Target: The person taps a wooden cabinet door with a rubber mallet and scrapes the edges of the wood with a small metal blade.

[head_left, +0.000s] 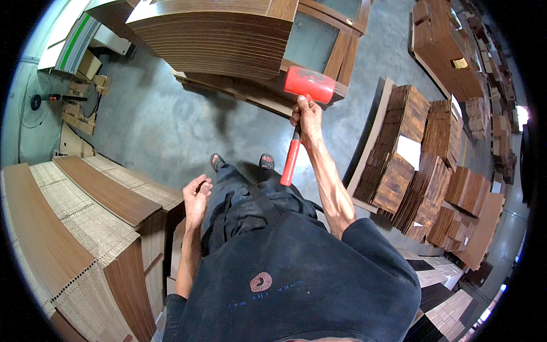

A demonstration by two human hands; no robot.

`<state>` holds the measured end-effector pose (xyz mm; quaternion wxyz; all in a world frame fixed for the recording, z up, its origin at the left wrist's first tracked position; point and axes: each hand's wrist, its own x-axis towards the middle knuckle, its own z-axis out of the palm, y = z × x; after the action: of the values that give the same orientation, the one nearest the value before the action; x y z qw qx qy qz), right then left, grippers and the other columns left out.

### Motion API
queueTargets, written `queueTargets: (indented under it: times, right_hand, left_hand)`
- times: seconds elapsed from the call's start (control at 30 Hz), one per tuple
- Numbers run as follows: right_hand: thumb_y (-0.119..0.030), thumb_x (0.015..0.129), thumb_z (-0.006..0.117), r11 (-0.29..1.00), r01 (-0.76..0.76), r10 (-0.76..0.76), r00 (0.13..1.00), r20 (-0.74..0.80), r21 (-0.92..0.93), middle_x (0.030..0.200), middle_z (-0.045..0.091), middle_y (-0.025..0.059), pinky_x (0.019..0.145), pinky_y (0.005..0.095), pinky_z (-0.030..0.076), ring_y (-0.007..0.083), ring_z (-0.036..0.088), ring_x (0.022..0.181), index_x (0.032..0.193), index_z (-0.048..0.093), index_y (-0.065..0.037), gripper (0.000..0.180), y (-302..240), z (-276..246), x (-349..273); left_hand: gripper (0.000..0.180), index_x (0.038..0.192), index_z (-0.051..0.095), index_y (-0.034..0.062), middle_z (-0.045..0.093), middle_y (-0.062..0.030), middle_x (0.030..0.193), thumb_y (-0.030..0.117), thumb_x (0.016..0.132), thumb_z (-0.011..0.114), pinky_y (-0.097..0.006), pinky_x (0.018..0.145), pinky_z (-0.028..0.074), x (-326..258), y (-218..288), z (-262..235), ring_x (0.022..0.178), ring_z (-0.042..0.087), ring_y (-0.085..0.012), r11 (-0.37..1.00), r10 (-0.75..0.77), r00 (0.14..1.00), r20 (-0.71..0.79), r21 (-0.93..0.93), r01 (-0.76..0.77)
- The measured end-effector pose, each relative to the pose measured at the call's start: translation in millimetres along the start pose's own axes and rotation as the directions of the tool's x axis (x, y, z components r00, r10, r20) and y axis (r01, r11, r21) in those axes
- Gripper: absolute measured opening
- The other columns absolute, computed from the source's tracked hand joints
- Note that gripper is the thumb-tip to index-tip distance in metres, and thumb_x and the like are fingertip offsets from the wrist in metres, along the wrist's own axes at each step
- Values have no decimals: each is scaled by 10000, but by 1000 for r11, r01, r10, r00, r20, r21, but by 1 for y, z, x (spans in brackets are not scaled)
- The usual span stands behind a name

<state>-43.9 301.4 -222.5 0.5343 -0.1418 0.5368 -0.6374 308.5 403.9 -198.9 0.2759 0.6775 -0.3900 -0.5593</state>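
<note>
The right hand (307, 117) is gripping a red mallet (302, 108) high on its handle, fingers closed around the shaft just under the head. The mallet's head is sitting up against the lower edge of a tall stack of brown panels (228, 40), and the red handle is hanging down past the wrist toward the feet (242, 161). The right arm is reaching straight out ahead of the body.

The left hand (198, 196) is holding nothing; its fingers are loosely curled, half open, and it is hanging beside the left thigh, just above the corner of a lower pile of boards (108, 194) on the person's left. That pile is showing long brown boards lying over pale perforated sheets.

The panel stack is resting on a wooden frame (336, 51) on the grey floor (159, 125), directly in front of the person. The person is standing in sandals, wearing a dark apron over dark trousers.

To the right, many bundles of small brown wooden pieces (421, 165) are lying in rows on flat sheets on the floor, well apart from the mallet. Farther right and up, another broad stack of brown panels (444, 51) is standing. At the far left, a floor fan (40, 102) is standing near some small wooden blocks (85, 108).
</note>
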Motion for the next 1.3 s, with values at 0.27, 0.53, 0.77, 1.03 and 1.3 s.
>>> queueTargets:
  times: [0.27,0.53,0.77,1.03,1.3]
  right_hand:
    - [-292,975,596,991,96,-102,992,68,89,693,461,-22,439,230,338,65,385,498,986,544,-74,225,-57,33,-23]
    - [-299,969,607,987,135,-143,985,95,84,694,451,-30,435,224,325,52,373,493,997,558,-72,235,-62,41,-27]
    - [-305,972,598,983,176,-180,981,76,57,696,430,-30,436,220,329,51,374,494,988,545,-78,233,-76,46,-34]
    - [-300,978,589,975,221,-219,970,103,-9,712,453,-17,421,231,343,60,405,492,1000,536,-67,240,-79,51,-32]
    - [-301,978,591,971,237,-233,968,96,-39,699,450,-24,421,227,338,56,400,492,1009,535,-70,240,-79,52,-30]
  left_hand:
    - [390,1254,559,-110,680,-153,1087,94,922,568,-282,784,526,-2,-8,-2,916,653,-178,1000,-2,1000,1,-9,2]
    - [394,1253,561,-109,681,-155,1078,96,917,572,-282,777,523,-3,-6,4,906,654,-174,999,10,1000,-2,-37,-10]
    - [399,1259,559,-108,681,-150,1073,103,921,576,-283,783,522,-4,-7,3,907,653,-175,999,8,1000,8,-33,-8]
    - [373,1246,569,-104,685,-143,1064,87,925,569,-284,778,525,2,-3,6,902,655,-176,999,20,1000,8,-44,-19]
    - [374,1245,569,-101,686,-137,1073,92,925,583,-282,771,525,1,-8,5,905,655,-173,1000,-11,1000,14,-26,11]
